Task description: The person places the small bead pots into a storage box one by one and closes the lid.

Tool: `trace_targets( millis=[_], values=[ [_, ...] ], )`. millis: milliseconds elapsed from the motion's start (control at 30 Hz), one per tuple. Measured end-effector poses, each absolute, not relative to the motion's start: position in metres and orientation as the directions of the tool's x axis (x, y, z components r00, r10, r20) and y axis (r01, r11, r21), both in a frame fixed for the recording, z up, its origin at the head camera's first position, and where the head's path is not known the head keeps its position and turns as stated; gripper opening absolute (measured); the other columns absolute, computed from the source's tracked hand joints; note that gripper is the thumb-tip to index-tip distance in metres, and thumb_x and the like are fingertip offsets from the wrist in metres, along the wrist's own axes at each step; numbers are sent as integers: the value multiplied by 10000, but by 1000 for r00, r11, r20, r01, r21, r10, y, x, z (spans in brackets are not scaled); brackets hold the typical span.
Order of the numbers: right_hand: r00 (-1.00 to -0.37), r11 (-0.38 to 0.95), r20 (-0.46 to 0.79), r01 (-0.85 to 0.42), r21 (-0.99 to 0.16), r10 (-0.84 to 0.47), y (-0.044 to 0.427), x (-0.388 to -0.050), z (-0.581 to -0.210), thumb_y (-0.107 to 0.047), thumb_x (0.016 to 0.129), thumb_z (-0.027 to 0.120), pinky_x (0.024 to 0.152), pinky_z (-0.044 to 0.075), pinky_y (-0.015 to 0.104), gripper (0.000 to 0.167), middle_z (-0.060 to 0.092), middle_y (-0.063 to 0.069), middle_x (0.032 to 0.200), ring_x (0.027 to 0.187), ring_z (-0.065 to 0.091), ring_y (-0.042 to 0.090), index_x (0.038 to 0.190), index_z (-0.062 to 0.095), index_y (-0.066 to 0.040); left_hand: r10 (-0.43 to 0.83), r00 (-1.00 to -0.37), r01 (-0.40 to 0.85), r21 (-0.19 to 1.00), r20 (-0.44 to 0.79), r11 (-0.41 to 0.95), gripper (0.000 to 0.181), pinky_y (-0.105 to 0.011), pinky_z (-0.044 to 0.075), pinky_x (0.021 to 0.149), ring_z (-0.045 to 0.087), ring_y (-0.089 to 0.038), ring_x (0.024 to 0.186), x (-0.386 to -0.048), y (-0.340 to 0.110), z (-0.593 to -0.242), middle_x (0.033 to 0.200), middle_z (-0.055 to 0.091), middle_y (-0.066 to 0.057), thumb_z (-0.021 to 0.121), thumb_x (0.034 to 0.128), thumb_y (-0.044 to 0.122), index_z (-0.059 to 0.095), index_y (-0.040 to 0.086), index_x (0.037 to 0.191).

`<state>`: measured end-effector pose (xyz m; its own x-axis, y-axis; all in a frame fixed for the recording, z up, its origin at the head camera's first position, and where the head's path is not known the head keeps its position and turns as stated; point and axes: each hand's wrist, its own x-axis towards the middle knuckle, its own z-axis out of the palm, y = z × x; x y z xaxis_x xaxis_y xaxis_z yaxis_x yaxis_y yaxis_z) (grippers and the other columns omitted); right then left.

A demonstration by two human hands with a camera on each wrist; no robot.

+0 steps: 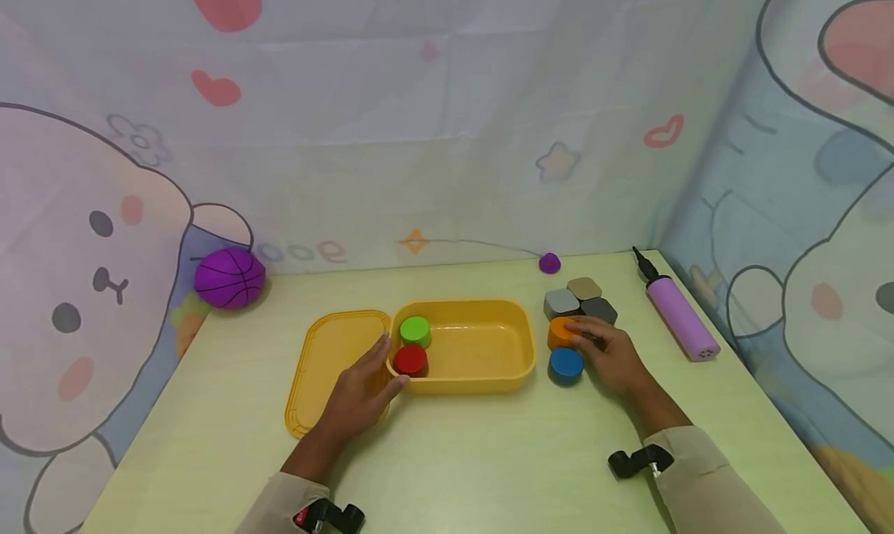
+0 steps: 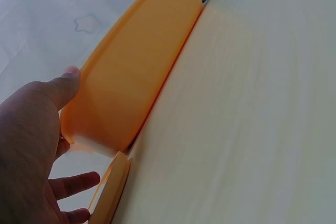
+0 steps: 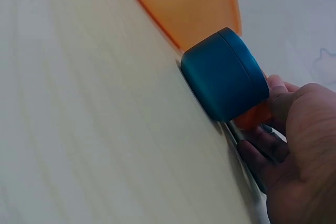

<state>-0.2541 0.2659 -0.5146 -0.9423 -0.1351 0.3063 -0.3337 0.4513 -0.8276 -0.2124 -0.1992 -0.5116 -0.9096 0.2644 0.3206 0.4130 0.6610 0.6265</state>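
Right of the box [image 1: 482,346], right hand [image 1: 615,357] pinches orange block [image 1: 559,334]; left hand [image 1: 355,398] grips the box's left end.

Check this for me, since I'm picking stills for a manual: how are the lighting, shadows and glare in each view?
Head view: bright and fairly even, with a faint sheen inside the box; left wrist view: dimmer, the left hand dark; right wrist view: also dim, dark shadow along the base of the blue block.

left fingers [image 1: 370,361] touching yellow box [image 1: 482,348], green cylinder [image 1: 415,331] and red cylinder [image 1: 410,360] inside, right fingers [image 1: 592,327] gripping orange cylinder [image 1: 559,334]
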Motion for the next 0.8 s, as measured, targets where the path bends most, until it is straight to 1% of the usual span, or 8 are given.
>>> trace_targets(
  millis=[333,433,500,567,633,700,733,800],
  values=[
    [-942,460,311,-332,-823,-122,263,-252,-511,-60,1097,639,1029,371,-47,329,599,260,1559,1488,526,494,1406,717,19,263,-911,411,635,319,654,801,-533,349,1309,404,-324,1616,-211,-199,-510,1751,392,-104,768,1033,368,409,27,1663],
    [-937,456,328,-347,-820,-123,261,-251,-509,-67,1098,641,1033,385,-36,328,608,259,1549,1474,540,491,1406,717,18,260,-913,406,641,314,652,796,-528,347,1310,402,-321,1618,-211,-200,-511,1753,390,-103,770,1033,359,411,30,1662],
    [-932,448,343,-357,-820,-115,260,-250,-509,-72,1100,640,1040,396,-26,328,616,255,1540,1455,562,456,1407,717,17,261,-913,407,648,314,644,797,-529,344,1313,400,-322,1619,-210,-200,-511,1754,389,-105,774,1030,352,411,31,1663],
    [-930,442,354,-361,-821,-102,260,-250,-509,-84,1104,637,1042,410,-19,327,623,242,1534,1423,599,337,1408,719,7,262,-910,412,650,320,638,795,-530,343,1315,400,-322,1620,-211,-199,-511,1754,389,-107,774,1031,352,412,32,1663],
    [-926,443,368,-368,-818,-89,260,-250,-510,-92,1105,639,1034,418,-19,323,626,230,1529,1380,603,139,1403,725,0,264,-909,415,651,322,636,796,-530,344,1315,399,-320,1621,-211,-199,-510,1754,388,-106,774,1031,352,411,33,1663],
    [-915,439,395,-389,-810,-84,260,-251,-511,-78,1100,644,1022,436,-16,314,630,235,1520,1316,575,-35,1389,733,4,265,-907,419,648,326,636,793,-531,346,1313,402,-322,1619,-211,-199,-510,1753,390,-109,774,1031,349,415,29,1661],
    [-906,439,414,-407,-801,-84,259,-251,-511,-60,1093,648,1015,446,-12,307,632,248,1511,1284,556,-102,1377,737,14,265,-907,419,645,326,639,792,-529,347,1313,402,-320,1619,-212,-199,-510,1754,389,-106,773,1032,350,415,29,1661],
    [-883,436,460,-450,-779,-89,258,-253,-512,-10,1075,656,1007,459,-8,297,639,278,1489,1254,531,-172,1355,742,38,266,-908,416,644,322,642,793,-529,345,1314,400,-322,1620,-212,-199,-511,1754,387,-108,772,1033,351,413,27,1661]
  ],
)
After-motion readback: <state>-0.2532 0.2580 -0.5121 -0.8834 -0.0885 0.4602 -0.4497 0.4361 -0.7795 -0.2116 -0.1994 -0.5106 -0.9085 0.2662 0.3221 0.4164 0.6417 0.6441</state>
